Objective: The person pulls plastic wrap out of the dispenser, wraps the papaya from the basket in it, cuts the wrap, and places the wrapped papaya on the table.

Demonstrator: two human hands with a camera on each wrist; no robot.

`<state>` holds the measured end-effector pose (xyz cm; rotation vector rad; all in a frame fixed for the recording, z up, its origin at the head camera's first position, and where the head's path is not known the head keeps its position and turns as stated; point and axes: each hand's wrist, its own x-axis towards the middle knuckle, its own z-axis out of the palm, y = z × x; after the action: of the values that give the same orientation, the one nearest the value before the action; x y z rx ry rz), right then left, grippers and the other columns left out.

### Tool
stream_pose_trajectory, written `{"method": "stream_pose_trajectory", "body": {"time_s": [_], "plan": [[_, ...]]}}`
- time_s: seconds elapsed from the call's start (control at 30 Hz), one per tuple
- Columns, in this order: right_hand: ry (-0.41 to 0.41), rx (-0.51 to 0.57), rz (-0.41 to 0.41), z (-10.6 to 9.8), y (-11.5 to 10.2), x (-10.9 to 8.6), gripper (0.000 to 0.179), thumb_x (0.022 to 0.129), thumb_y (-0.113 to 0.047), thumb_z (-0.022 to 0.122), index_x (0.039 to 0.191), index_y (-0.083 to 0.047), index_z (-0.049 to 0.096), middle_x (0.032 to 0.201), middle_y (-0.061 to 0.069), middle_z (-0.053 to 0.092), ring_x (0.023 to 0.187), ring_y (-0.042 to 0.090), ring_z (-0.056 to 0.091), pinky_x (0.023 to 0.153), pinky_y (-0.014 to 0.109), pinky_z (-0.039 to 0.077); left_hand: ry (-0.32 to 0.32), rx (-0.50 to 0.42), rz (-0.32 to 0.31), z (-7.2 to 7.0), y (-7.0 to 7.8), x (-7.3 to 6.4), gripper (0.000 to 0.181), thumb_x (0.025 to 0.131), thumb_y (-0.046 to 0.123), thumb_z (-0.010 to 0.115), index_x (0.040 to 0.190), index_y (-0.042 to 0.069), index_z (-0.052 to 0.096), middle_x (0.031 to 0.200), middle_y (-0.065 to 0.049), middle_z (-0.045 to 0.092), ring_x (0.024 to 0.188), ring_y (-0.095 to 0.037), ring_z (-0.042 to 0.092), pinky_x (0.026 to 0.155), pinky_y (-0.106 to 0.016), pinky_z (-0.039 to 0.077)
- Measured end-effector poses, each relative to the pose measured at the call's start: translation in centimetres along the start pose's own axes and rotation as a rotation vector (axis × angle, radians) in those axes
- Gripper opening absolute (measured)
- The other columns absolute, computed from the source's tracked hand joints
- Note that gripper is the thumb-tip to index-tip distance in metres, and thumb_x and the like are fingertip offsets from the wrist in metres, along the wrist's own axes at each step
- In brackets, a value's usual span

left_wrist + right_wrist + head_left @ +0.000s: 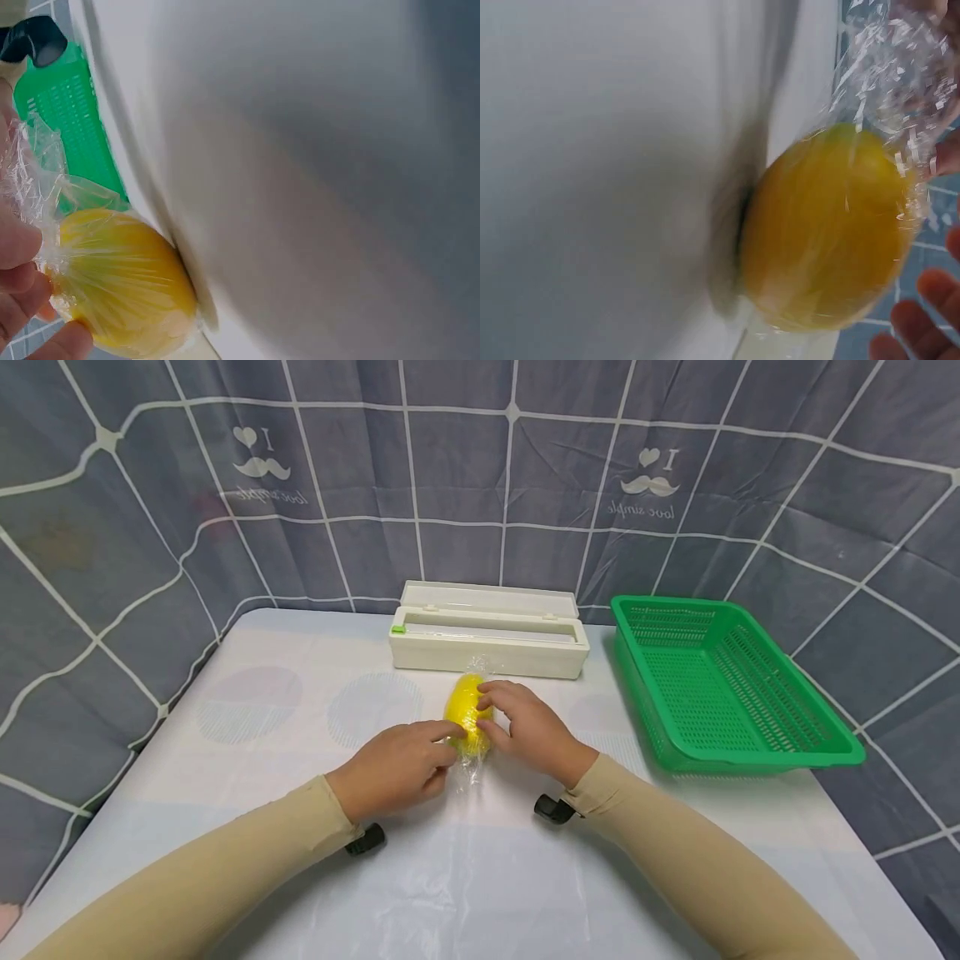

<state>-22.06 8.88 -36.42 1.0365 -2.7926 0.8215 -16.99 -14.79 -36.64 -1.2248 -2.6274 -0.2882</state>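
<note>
A yellow oval fruit (462, 706), greenish at its near end, lies on the table wrapped in clear cling film (472, 768). Loose film gathers in crinkles at its near and far ends. My left hand (401, 766) is at the fruit's near left side, its bent fingers pinching the gathered film (45, 165). On the other side my right hand (528, 727) arches with loosely bent fingers. Its thumb is close to the film, while its other fingers (919, 326) stand apart from the fruit (829, 240) in the right wrist view.
Behind the fruit stands a long white cling film box (487, 656) with its lid raised and a green slider at its left end. A green perforated basket (675, 756) sits to the right. A grey checked curtain (465, 468) hangs around the table (450, 893).
</note>
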Motion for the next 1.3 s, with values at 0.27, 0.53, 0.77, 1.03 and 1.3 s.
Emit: {"method": "stream_pose_trajectory", "body": {"time_s": [0.27,0.53,0.77,1.03,1.3], "plan": [[-0.146,-0.154,-0.218,0.3,-0.7,-1.8,0.066,0.077,-0.057,0.091,0.113,-0.010,0.062,0.140,0.011,0.054,0.132,0.029,0.051,0.110,0.039,0.050,0.006,-0.135,-0.091,-0.2,-0.2,0.5,0.019,0.090,0.006,0.067,0.076,0.018,0.062,0.120,0.001,0.074,0.092,-0.014,0.073,0.071,-0.025,0.056],[-0.030,-0.436,-0.283,2.2,-1.8,-1.7,0.063,0.082,-0.057,0.086,0.117,-0.010,0.064,0.128,0.010,0.056,0.118,0.029,0.056,0.098,0.034,0.056,0.036,-0.215,-0.176,0.0,-0.4,0.5,0.019,0.090,0.007,0.067,0.080,0.020,0.056,0.102,0.005,0.070,0.072,-0.008,0.056,0.066,-0.022,0.049],[0.059,-0.336,-0.188,2.0,-2.1,-1.6,0.005,0.094,-0.015,0.074,0.097,-0.011,0.073,0.127,0.013,0.070,0.120,0.030,0.067,0.091,0.038,0.063,0.032,-0.309,-0.267,0.0,-0.4,0.8,0.020,0.092,0.009,0.066,0.080,0.021,0.055,0.112,0.005,0.073,0.095,-0.012,0.069,0.078,-0.029,0.056],[0.075,-0.133,-0.086,1.3,-2.2,-1.6,0.007,0.097,-0.011,0.071,0.093,-0.006,0.075,0.132,0.014,0.073,0.125,0.030,0.069,0.102,0.044,0.058,0.019,-0.350,-0.316,-0.3,-0.7,1.1,0.020,0.092,0.020,0.079,0.100,0.014,0.062,0.113,0.001,0.068,0.096,-0.019,0.068,0.083,-0.034,0.058],[0.102,-0.044,-0.047,1.5,-2.0,-1.6,0.012,0.100,-0.013,0.071,0.090,-0.006,0.074,0.131,0.013,0.074,0.125,0.030,0.069,0.102,0.045,0.058,0.029,-0.282,-0.319,0.3,-1.3,1.7,0.026,0.093,0.030,0.082,0.112,0.013,0.077,0.123,-0.002,0.071,0.113,-0.020,0.070,0.099,-0.040,0.059]]}}
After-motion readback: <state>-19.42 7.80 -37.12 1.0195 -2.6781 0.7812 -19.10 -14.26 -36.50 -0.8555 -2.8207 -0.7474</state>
